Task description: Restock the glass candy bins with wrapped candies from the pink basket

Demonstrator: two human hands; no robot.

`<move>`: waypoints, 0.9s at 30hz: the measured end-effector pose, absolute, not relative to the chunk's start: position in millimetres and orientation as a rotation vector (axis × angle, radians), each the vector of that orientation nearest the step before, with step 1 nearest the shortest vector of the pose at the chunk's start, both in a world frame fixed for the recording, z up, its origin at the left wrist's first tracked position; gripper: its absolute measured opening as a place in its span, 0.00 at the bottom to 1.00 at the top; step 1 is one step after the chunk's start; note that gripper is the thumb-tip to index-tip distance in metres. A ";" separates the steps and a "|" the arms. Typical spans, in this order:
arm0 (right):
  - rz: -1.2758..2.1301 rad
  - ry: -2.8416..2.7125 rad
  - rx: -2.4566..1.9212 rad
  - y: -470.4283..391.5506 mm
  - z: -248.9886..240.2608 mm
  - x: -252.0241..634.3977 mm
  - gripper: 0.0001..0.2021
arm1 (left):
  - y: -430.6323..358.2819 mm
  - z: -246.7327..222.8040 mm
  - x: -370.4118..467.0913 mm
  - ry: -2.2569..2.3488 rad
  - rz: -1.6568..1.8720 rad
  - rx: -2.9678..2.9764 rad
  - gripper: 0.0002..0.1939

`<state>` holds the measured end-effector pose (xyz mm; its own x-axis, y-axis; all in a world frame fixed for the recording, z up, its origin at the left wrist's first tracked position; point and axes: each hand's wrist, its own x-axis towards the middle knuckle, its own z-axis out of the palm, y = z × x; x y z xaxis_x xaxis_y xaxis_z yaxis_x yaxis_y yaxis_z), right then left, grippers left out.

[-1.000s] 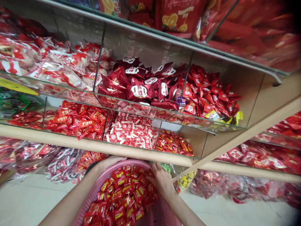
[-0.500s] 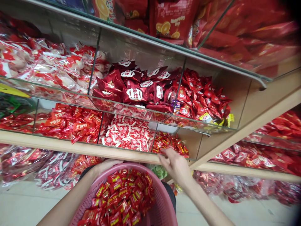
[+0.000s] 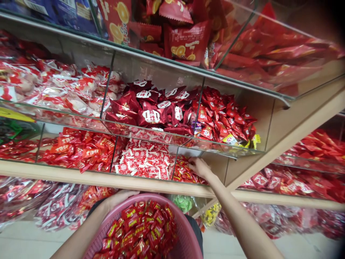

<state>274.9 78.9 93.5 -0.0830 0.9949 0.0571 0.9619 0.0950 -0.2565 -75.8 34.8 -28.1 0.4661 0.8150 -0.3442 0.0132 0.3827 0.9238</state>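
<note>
A pink plastic basket (image 3: 193,230) full of small red-and-gold wrapped candies (image 3: 142,230) rests at my lap. My left hand (image 3: 121,198) grips its left side near the far rim, with the fingers partly hidden behind it. My right hand (image 3: 199,168) reaches over the shelf's front edge into the lower right compartment. Its fingers are stretched out on the small red wrapped candies (image 3: 182,172) there, touching them; the fingertips are partly hidden, and I see nothing lifted in them.
Glass dividers split the shelves into bins. White-and-red wrapped candies (image 3: 144,158) fill the bin left of my right hand. Maroon packets (image 3: 149,116) lie above, under a glass shelf edge (image 3: 161,64). A wooden upright (image 3: 291,144) stands to the right. Bagged candies (image 3: 59,207) sit below.
My right hand has moved forward and slightly up, from the shelf's front edge into the candy bin. The left hand stays on the basket. The view has shifted slightly.
</note>
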 end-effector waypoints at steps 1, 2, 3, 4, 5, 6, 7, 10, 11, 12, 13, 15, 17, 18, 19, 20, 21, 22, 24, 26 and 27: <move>0.252 -2.147 -1.924 79.0 93.3 275.3 0.10 | 34.8 -28.0 -75.8 0.964 0.625 1.066 0.24; 0.303 -2.126 -1.862 79.1 93.3 276.6 0.11 | 34.9 -28.3 -75.7 0.963 0.626 1.070 0.25; 0.372 -2.081 -1.784 79.2 93.3 278.7 0.13 | 35.0 -28.9 -75.5 0.960 0.632 1.074 0.25; 0.442 -2.018 -1.700 79.1 93.6 281.6 0.14 | 35.1 -29.9 -75.3 0.956 0.636 1.076 0.26; 0.494 -1.949 -1.623 78.8 94.2 285.1 0.16 | 35.2 -30.8 -75.1 0.952 0.640 1.077 0.26; 0.515 -1.893 -1.574 78.2 95.1 289.0 0.17 | 35.2 -31.7 -74.9 0.948 0.641 1.074 0.26; 0.502 -1.866 -1.565 77.3 96.3 293.3 0.17 | 35.2 -32.4 -74.7 0.942 0.636 1.065 0.25; 0.385 -1.931 -1.729 73.2 100.8 305.0 0.16 | 34.4 -32.4 -73.8 0.912 0.610 0.997 0.25; 0.348 -1.976 -1.813 71.9 101.9 307.8 0.15 | 34.0 -31.8 -73.4 0.900 0.602 0.972 0.24; 0.319 -2.025 -1.892 71.0 102.5 309.8 0.14 | 33.7 -30.9 -73.1 0.891 0.599 0.953 0.24; 0.300 -2.072 -1.960 70.6 102.5 310.9 0.14 | 33.4 -30.0 -72.8 0.888 0.603 0.945 0.24; 0.288 -2.145 -2.049 71.5 101.1 311.4 0.15 | 33.1 -28.5 -72.8 0.892 0.605 0.951 0.24; 0.310 -2.186 -2.081 74.0 98.6 310.6 0.19 | 33.5 -28.4 -73.5 0.902 0.600 0.967 0.23; 0.326 -2.197 -2.079 75.4 97.3 310.2 0.20 | 33.8 -29.1 -74.1 0.908 0.598 0.975 0.22; 0.341 -2.206 -2.068 76.6 96.3 310.1 0.21 | 34.2 -30.2 -74.7 0.911 0.601 0.981 0.22; 0.351 -2.217 -2.054 77.5 95.6 310.2 0.21 | 34.7 -31.6 -75.2 0.911 0.608 0.982 0.22; 0.359 -2.226 -2.039 78.0 95.2 310.5 0.21 | 35.1 -33.0 -75.6 0.908 0.613 0.978 0.22; 0.363 -2.234 -2.023 78.1 95.1 311.1 0.21 | 35.5 -34.3 -75.8 0.901 0.611 0.970 0.23; 0.360 -2.245 -1.995 77.3 96.1 312.6 0.20 | 35.9 -35.9 -75.6 0.885 0.590 0.943 0.23; 0.354 -2.239 -1.961 75.7 98.7 314.0 0.18 | 36.0 -35.9 -74.8 0.879 0.576 0.916 0.24; 0.352 -2.224 -1.936 74.8 100.4 314.7 0.17 | 35.9 -35.5 -74.3 0.884 0.577 0.910 0.25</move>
